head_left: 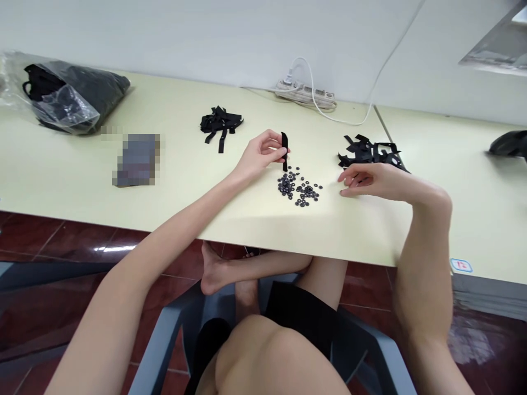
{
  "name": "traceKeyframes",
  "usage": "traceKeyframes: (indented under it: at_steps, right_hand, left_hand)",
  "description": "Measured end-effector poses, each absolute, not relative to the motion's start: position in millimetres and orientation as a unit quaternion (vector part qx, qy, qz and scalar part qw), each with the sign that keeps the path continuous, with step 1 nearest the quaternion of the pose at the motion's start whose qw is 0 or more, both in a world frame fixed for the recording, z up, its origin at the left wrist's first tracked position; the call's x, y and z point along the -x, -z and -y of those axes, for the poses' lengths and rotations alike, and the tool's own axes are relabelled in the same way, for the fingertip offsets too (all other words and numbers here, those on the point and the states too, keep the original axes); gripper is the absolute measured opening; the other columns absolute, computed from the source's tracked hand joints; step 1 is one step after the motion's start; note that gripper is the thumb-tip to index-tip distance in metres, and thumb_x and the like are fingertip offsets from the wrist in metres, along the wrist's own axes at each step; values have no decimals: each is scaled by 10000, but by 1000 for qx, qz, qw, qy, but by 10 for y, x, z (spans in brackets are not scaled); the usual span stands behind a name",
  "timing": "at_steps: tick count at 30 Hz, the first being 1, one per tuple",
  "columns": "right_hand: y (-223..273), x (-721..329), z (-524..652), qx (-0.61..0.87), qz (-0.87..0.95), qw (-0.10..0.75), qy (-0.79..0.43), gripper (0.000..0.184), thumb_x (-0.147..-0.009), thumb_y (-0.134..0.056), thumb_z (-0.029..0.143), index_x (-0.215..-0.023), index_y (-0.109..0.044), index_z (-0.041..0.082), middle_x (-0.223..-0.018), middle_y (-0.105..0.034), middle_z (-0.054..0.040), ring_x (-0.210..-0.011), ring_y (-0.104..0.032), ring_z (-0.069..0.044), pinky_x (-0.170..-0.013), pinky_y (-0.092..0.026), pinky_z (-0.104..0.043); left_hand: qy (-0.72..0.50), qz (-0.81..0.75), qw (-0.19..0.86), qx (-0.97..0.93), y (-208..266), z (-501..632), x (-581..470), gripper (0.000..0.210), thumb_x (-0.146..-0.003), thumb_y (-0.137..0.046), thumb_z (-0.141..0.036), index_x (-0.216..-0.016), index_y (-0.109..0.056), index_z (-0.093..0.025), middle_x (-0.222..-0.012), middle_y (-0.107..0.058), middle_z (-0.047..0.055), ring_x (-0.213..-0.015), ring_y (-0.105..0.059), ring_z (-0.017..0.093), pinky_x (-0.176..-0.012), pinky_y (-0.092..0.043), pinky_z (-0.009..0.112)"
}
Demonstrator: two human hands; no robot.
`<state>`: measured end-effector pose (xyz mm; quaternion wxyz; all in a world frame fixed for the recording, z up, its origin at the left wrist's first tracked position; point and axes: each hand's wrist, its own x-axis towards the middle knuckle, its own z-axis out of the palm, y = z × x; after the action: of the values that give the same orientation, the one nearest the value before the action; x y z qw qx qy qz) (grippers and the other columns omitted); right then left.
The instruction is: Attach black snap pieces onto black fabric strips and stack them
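Between the thumb and fingers of my left hand (263, 151) a short black fabric strip (284, 151) is held upright, just above the table. Right below it lies a loose pile of small dark round snap buttons (287, 186), some with a hole or stud at the centre. My right hand (364, 180) hovers to the right of the buttons, its fingers curved and apart, with nothing visible in them. Behind that hand is a tangled heap of black strips (362, 147). A second heap of black strips (220, 122) lies beyond my left hand.
A power strip (307, 94) with a white cable (349, 120) sits against the wall. At left are a clear plastic bag (82, 99) of black material and a blurred flat object (138, 159). A dark item (510, 144) lies far right; a numbered label (461, 265) marks the front edge.
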<state>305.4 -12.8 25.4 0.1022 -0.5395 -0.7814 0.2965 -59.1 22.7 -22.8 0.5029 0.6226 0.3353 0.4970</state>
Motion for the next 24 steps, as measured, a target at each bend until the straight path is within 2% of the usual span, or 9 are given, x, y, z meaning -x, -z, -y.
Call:
traceKeyframes:
  at_steps: [4,9,16,19,24]
  right_hand:
    - [-221,-3100,95,555,776,91,-286,603,-750,-905,882,-958,-881,317,-892,-815,-72,-794,-737,-286,-686,-566,-463]
    - [-213,-2991,80,555,783,94,-266,463,-820,-897,791,-870,-876,331,-915,-847,-62,-823,-750,-296,-692,-561,-454]
    - [-297,-2688,165,516,798,82,-301,436,-891,-810,704,-924,-813,270,-1095,-867,-91,-963,-790,-307,-799,-599,-451]
    - [-301,-2530,206,506,797,118,-308,368,-916,-782,627,-903,-762,260,-1040,-857,-91,-945,-791,-299,-840,-609,-475]
    - [-227,-2254,246,473,789,266,-287,243,-917,-811,494,-893,-736,264,-967,-835,-81,-915,-785,-289,-953,-644,-542]
  left_hand:
    - [-484,-340,499,-633,257,-245,587,216,-967,-806,-276,-1060,-614,-244,-1071,-781,59,-1069,-808,213,-1006,-690,414]
    - [-493,-333,506,-624,276,-277,617,252,-944,-846,-284,-1059,-627,-239,-1054,-771,56,-1071,-804,212,-1006,-687,404]
    - [-489,-329,516,-621,248,-232,605,258,-928,-875,-273,-1043,-649,-228,-1019,-792,43,-1057,-822,208,-956,-696,358]
    - [-490,-328,522,-616,214,-203,601,265,-918,-886,-266,-1050,-660,-227,-990,-810,33,-1069,-835,212,-945,-696,350]
    - [-475,-332,536,-614,165,-153,596,254,-937,-913,-317,-1033,-708,-202,-954,-850,53,-1032,-853,215,-993,-697,382]
